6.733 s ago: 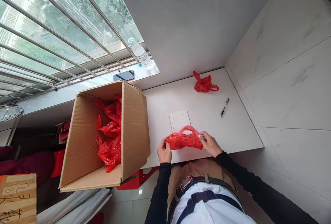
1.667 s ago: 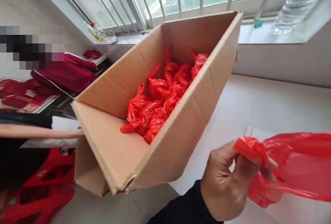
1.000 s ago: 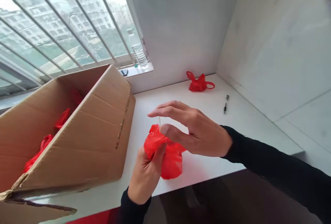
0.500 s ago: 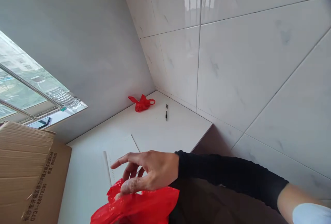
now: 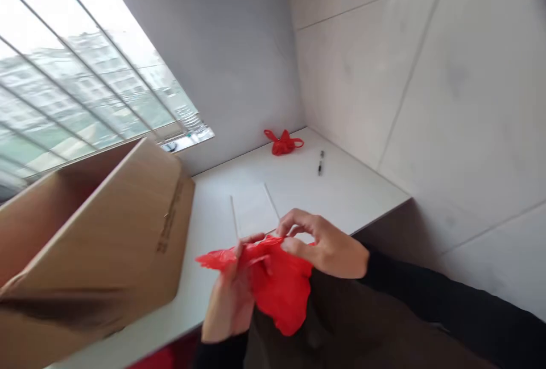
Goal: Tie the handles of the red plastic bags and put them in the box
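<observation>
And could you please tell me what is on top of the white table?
A cardboard box, white paper, a pen and, farther back, a red plastic bag. The held bag covers the paper's near part; the table under the box is hidden.

Bag (image 5: 284,295) is glossy plastic; box (image 5: 123,232), matt cardboard.

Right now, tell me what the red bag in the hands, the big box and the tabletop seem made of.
Red bag: likely thin plastic film, slightly shiny, given its loose crumples and pale glints.
Box: matte brown cardboard, by its thick wall edge and dark printing.
Tabletop: smooth, white, perhaps laminate; the core doesn't show.
</observation>
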`<state>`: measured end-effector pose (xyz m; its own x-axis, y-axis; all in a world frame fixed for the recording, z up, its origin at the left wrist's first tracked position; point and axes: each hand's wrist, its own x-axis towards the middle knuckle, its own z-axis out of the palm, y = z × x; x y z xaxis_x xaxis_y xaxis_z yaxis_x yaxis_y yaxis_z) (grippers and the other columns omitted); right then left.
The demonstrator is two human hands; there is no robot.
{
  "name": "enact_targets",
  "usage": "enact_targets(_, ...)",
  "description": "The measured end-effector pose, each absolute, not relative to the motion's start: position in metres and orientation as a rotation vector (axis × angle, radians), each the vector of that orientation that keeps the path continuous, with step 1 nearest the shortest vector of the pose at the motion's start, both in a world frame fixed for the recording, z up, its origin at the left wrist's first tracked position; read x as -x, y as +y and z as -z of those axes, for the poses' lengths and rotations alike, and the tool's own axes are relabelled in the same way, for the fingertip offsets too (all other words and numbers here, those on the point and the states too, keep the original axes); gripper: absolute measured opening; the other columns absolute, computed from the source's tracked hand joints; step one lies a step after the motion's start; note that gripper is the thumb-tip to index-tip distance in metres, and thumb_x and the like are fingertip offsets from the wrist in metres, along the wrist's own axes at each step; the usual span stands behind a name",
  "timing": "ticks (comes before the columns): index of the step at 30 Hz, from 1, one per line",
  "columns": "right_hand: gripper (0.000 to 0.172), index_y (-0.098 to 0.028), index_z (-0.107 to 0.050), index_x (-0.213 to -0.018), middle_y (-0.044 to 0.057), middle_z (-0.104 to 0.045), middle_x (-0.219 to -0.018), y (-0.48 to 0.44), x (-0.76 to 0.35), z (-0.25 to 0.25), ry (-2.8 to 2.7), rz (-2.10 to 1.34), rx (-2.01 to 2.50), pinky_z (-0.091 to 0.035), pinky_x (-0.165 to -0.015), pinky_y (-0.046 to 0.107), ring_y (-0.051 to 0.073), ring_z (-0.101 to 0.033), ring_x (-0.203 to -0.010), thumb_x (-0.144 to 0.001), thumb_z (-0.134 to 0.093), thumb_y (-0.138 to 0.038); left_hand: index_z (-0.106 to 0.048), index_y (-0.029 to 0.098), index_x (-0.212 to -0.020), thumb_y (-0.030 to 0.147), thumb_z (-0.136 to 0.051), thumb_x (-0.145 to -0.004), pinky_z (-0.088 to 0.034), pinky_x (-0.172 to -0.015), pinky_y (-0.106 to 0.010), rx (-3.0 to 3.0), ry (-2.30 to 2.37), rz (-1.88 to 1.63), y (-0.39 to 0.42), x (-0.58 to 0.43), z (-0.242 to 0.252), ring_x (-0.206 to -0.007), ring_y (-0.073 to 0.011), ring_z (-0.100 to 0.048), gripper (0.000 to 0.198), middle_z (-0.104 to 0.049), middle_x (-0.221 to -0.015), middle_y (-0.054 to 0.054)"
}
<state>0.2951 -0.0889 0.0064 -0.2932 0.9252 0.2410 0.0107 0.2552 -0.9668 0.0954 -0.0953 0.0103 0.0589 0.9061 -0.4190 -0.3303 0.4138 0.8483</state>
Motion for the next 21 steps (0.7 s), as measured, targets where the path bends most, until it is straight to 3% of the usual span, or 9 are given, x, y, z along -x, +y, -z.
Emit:
enact_targets(4, 0.008, -0.024, -0.060, -0.093, 0.001, -0.062, -0.107, -0.096, -0.286, 0.005, -1.672, -1.188, 0.870, -0.042, -0.100, 0.037, 0.018, -0.057, -0.109, -0.090, -0.058, -0.017, -0.069, 0.014, -0.096, 0.042, -0.066, -0.086, -0.049, -0.061, -0.025, -0.680, 1.020, -1.044, -0.098, -0.092, -0.009, -0.065, -0.0170, -0.067, 0.030, -0.073, -0.074, -0.005)
enact_targets(9, 0.014, -0.026, -0.061, -0.091, 0.002, -0.060, -0.116, -0.103, -0.278, 0.007, -1.807, -1.108, 0.816, -0.040, -0.105, 0.039, 0.021, -0.051, -0.121, -0.085, -0.059, -0.013, -0.062, 0.018, -0.086, 0.026, -0.078, -0.079, -0.051, -0.067, -0.025, -0.792, 0.956, -1.033, -0.098, -0.076, -0.003, -0.072, -0.0136, -0.065, 0.020, -0.069, -0.085, -0.001)
enact_targets(11, 0.028, -0.028, -0.060, -0.109, 0.003, -0.055, -0.131, -0.100, -0.277, 0.007, -1.837, -1.088, 0.791, -0.037, -0.110, 0.042, 0.022, -0.044, -0.132, -0.085, -0.057, -0.014, -0.060, 0.018, -0.085, 0.022, -0.080, -0.077, -0.050, -0.066, -0.024, -0.888, 0.917, -0.976, -0.100, -0.072, -0.005, -0.071, -0.0124, -0.063, 0.022, -0.066, -0.084, 0.000)
enact_targets(14, 0.059, -0.030, -0.040, -0.143, 0.006, -0.042, -0.150, -0.090, -0.275, 0.010, -1.884, -1.137, 0.730, -0.034, -0.114, 0.047, 0.024, -0.034, -0.141, -0.087, -0.057, -0.020, -0.060, 0.019, -0.089, 0.019, -0.081, -0.076, -0.047, -0.065, -0.021, -1.037, 0.845, -0.918, -0.106, -0.073, -0.014, -0.067, -0.0088, -0.056, 0.025, -0.062, -0.082, 0.001)
enact_targets(16, 0.063, -0.029, -0.035, -0.148, 0.007, -0.052, -0.140, -0.084, -0.273, 0.012, -1.897, -1.255, 0.709, -0.042, -0.107, 0.044, 0.025, -0.048, -0.130, -0.090, -0.061, -0.030, -0.060, 0.018, -0.090, 0.017, -0.080, -0.075, -0.045, -0.062, -0.020, -1.118, 0.839, -0.897, -0.111, -0.076, -0.021, -0.064, -0.0073, -0.052, 0.025, -0.061, -0.082, 0.001)
enact_targets(18, 0.055, -0.028, -0.046, -0.142, 0.005, -0.066, -0.115, -0.081, -0.270, 0.015, -1.872, -1.385, 0.742, -0.050, -0.092, 0.037, 0.021, -0.062, -0.103, -0.091, -0.063, -0.040, -0.062, 0.018, -0.090, 0.015, -0.079, -0.074, -0.045, -0.062, -0.020, -1.239, 0.915, -0.912, -0.116, -0.079, -0.026, -0.066, -0.0087, -0.054, 0.024, -0.061, -0.083, 0.000)
enact_targets(21, 0.042, -0.024, -0.058, -0.126, 0.001, -0.066, -0.090, -0.083, -0.266, 0.018, -1.796, -1.494, 0.837, -0.050, -0.075, 0.031, 0.016, -0.060, -0.077, -0.091, -0.064, -0.048, -0.064, 0.020, -0.097, 0.008, -0.076, -0.074, -0.051, -0.072, -0.025, -1.577, 1.123, -0.981, -0.117, -0.078, -0.023, -0.081, -0.0159, -0.063, 0.028, -0.065, -0.093, -0.003)
